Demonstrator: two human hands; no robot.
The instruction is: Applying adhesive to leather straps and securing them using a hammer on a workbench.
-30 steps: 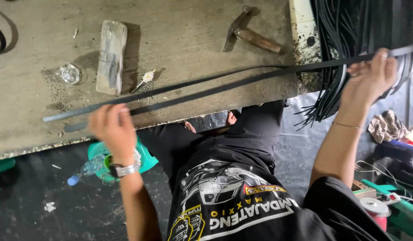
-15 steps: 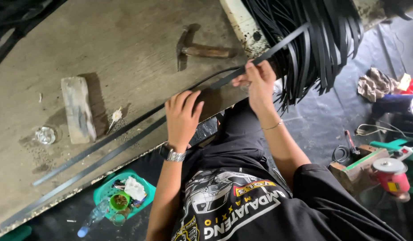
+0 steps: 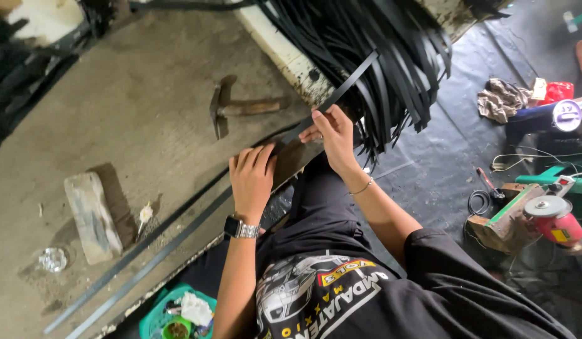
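You are wearing a black short-sleeved T-shirt with a printed graphic on the chest: a pale grey car-like drawing, blocky lettering in white, and a smaller band of red and yellow above it. The sleeve on your right arm ends above the elbow and hangs loose in soft folds. Below the shirt you have dark trousers, plain and black. On your left wrist sits a watch with a dark square face and a silver metal link band. Your right wrist carries a thin silver bracelet, a fine loose chain. Both forearms are bare, with no gloves on your left hand or right hand.
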